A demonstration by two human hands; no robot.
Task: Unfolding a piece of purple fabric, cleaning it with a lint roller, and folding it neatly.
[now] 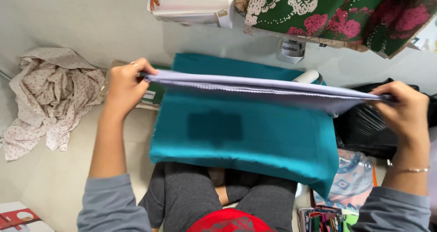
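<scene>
A pale lilac cloth is stretched flat between my two hands, seen edge-on with several layers showing. My left hand pinches its left end and my right hand pinches its right end. Under it a teal cloth lies spread over my lap, with a darker rectangular patch near its middle. My legs in grey trousers show below the teal cloth.
A crumpled cream dotted cloth lies on the floor at left. A white packet and a green floral fabric sit at the top. A black plastic bag and patterned items lie at right.
</scene>
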